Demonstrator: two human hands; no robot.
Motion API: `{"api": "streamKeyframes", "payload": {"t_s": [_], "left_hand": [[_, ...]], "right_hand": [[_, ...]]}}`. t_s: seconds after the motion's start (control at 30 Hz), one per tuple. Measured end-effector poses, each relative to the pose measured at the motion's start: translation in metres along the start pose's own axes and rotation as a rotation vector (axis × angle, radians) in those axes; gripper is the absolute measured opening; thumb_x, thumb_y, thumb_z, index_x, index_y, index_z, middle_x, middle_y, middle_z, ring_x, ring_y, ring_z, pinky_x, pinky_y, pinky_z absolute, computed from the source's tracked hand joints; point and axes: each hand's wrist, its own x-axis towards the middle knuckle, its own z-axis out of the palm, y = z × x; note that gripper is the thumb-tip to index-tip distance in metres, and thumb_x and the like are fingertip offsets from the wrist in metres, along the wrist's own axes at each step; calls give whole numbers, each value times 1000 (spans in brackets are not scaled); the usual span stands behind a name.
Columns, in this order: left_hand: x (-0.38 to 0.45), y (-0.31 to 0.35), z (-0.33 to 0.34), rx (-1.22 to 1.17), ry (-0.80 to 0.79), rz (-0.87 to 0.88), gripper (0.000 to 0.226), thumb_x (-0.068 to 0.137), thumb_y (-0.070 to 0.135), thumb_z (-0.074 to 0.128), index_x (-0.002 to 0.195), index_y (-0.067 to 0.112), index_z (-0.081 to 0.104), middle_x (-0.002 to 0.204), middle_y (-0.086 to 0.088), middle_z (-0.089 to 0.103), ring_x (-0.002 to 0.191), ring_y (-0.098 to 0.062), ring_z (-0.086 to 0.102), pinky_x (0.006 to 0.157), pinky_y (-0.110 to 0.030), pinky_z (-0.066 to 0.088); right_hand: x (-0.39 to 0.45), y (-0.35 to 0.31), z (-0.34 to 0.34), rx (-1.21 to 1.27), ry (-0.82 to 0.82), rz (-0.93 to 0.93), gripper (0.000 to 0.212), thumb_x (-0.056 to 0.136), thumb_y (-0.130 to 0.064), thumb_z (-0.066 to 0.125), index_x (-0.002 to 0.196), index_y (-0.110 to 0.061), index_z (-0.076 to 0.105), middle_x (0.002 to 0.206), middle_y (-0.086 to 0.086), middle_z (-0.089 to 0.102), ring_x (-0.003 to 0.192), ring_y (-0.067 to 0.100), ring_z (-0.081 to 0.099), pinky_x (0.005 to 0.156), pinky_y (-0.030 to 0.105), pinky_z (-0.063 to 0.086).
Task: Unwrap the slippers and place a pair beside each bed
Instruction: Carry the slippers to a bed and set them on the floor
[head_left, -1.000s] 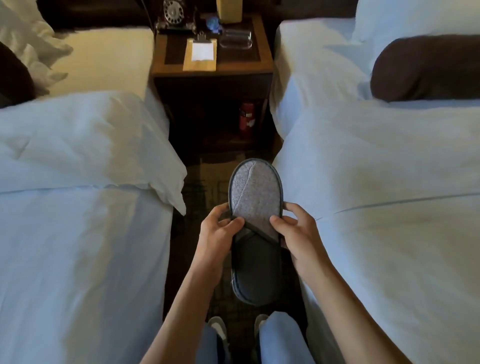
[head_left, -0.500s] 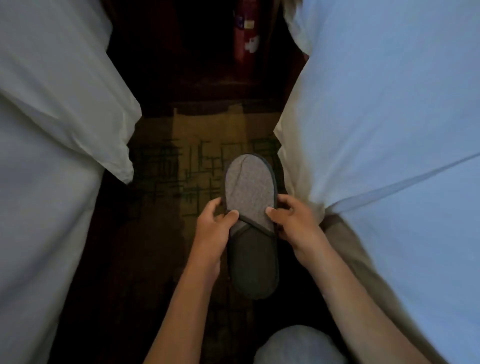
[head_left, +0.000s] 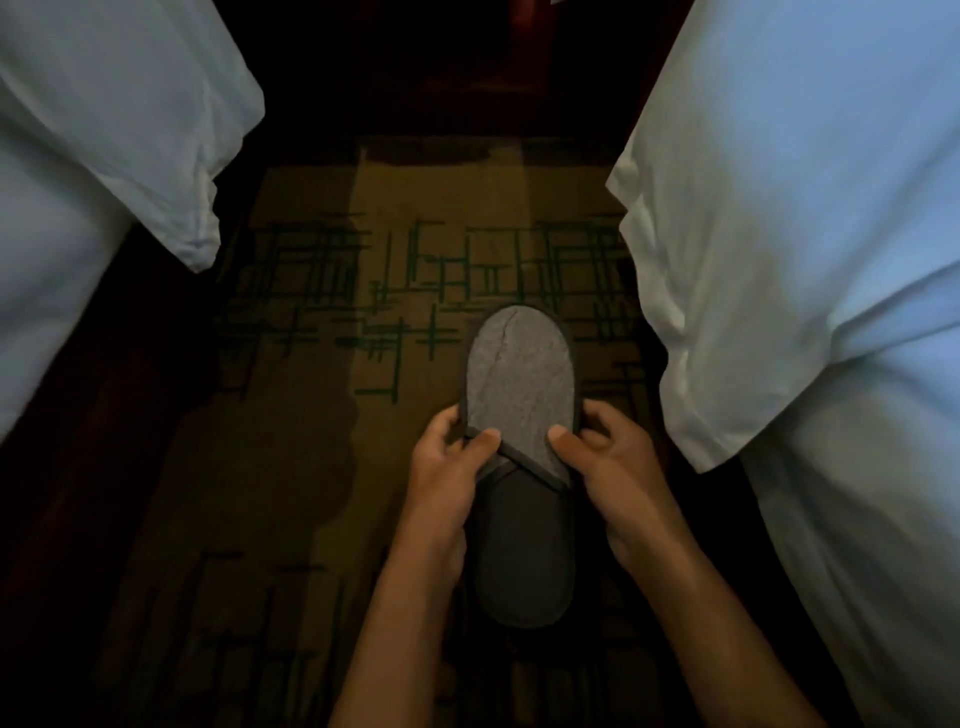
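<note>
The grey slippers (head_left: 521, 415), already free of any wrapping and apparently stacked as a pair, are being gripped at the vamp edges by the left hand (head_left: 451, 467) and the right hand (head_left: 608, 457), each clamped on its own side, over the patterned carpet (head_left: 311, 364) just beside the right bed (head_left: 779, 260). Nothing is being shown as placed yet, so setting down is judged still pending. Compared with half a second earlier, the slippers are being held lower and the view is being tilted further toward the floor.
</note>
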Motion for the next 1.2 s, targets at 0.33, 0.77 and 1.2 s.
{"api": "streamKeyframes", "payload": {"t_s": [0.33,0.77,1.2], "left_hand": [[-20,-5,-8,107,-141,145,26,92,17,66,109,34,58,97,2,76,85,-16,76,67,-33,61],[-27,-8,-19,70,-328,116,36,88,21,66,123,23,56,121,-5,69,99,-18,71,68,-28,57],[-21,-15,-24,-6,-189,0,99,61,26,82,148,33,34,117,-11,70,94,-20,72,59,-23,56]], "right_hand": [[-11,2,14,-354,-48,-109,78,83,-49,67,149,-17,39,143,4,53,129,21,54,104,43,49],[-19,23,-7,209,-430,81,61,86,-40,70,139,-14,54,130,16,66,121,36,62,106,55,44],[-20,24,-10,217,-399,127,63,78,-31,73,136,-14,55,122,13,71,109,29,71,82,38,59]]}}
